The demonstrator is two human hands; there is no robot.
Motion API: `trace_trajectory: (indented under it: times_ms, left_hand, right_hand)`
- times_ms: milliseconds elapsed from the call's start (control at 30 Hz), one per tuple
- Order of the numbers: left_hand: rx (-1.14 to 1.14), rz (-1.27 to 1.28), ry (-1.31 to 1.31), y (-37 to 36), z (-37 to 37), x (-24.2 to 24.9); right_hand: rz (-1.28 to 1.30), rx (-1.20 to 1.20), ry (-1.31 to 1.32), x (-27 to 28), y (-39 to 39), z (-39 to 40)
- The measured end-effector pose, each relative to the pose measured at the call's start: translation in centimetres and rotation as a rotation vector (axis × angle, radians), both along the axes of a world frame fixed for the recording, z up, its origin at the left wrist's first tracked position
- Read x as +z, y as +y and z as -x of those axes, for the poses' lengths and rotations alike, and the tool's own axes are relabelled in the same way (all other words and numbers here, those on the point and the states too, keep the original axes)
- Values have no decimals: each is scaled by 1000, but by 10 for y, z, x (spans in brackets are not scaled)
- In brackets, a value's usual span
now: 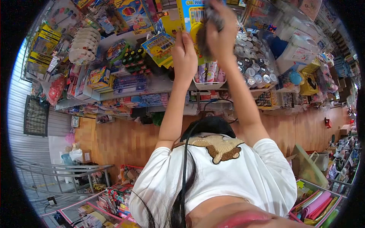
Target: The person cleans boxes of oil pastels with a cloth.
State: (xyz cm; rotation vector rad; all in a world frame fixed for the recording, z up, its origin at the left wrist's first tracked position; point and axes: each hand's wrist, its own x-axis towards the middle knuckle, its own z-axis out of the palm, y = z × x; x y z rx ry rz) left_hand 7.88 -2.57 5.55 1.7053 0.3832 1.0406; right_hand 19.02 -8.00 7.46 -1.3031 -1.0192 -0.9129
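Note:
My left hand [185,55] is closed on the lower left edge of a blue and yellow oil pastel box [189,15], its thumb lying along the front. The box stands upright above the shelf. My right hand [224,36] grips a dark grey, fuzzy cloth [208,28] against the box's right side, covering part of its front. This hand and the cloth are blurred. Just left of the box is a stack of yellow packs of coloured sticks [161,47]. Below my hands, a white basket [210,86] contains pink and purple packages.
Clear round jars [255,70] crowd the shelf at right, near a white plastic box [298,49]. Dark bottles [133,60] stand at left beside a hanging egg-shaped tray pack [84,45]. A black cable [185,163] runs down my front. Behind me are goods bins [315,205].

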Motion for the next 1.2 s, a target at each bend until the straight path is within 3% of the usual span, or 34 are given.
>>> trace_trajectory:
  times_ms: [133,233,333,433,567,700,767,800,933,1067,1133,1167,1200]
  left_hand:
    - [-94,48,-185,14,-11,-15]
    - [-33,32,-57,9,-6,-16]
    - [112,-91,-78,1,-10,-11]
    - [126,-86,-131,12,-20,-30]
    - [149,-81,-209,31,-36,-59]
    - [-340,391,-388,7,-15,-14]
    - [-195,107,-207,11,-11,-7]
    - [-121,-36,-120,12,-11,-4]
    - [-22,-49,-137,-3,-16,-2]
    - [24,-100,-137,-17,-18,-4]
    - [47,-109,-147,-19,-19,-6]
    - [60,-111,-154,-19,-19,-7]
    - [54,-86,-192,-19,-18,-7]
  right_hand:
    - [249,167,0,-37,-20,60]
    - [298,151,-82,-37,-26,41]
    - [140,-10,-134,3,-7,11]
    - [162,68,-103,55,-10,30]
    - [303,152,-138,6,-10,25]
    - [477,247,-130,-51,-43,44]
    - [548,241,-163,-72,-57,42]
    - [463,165,-142,-76,-61,34]
    - [139,-62,-2,-64,-52,-7]
    - [-47,-21,108,-7,-33,-19]
    - [121,6,208,34,-30,14]
    - [167,-1,156,36,-26,27]
    - [-9,24,64,17,-12,25]
